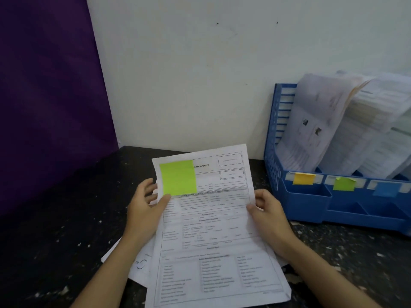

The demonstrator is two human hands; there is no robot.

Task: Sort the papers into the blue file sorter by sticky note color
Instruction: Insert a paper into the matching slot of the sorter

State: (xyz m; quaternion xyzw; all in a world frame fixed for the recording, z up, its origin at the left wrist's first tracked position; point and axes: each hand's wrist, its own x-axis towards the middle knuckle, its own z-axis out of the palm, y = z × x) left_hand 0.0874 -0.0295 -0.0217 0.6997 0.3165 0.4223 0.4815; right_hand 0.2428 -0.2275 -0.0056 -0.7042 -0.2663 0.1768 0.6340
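A printed form (213, 230) with a green sticky note (178, 177) at its top left is lifted above the dark counter. My left hand (145, 207) grips its left edge, thumb on the front just under the note. My right hand (269, 215) grips the right edge. More loose sheets (140, 266) lie underneath on the counter. The blue file sorter (309, 203) stands at the right, with a yellow note (303, 178), a green note (343, 183) and a blue note (385, 189) on its front dividers. Papers (315, 123) fill its slots and lean left.
A white wall (200, 74) runs behind the speckled black counter (66, 241). A purple panel (49, 96) closes off the left side. The sorter's front has low open trays (355, 210).
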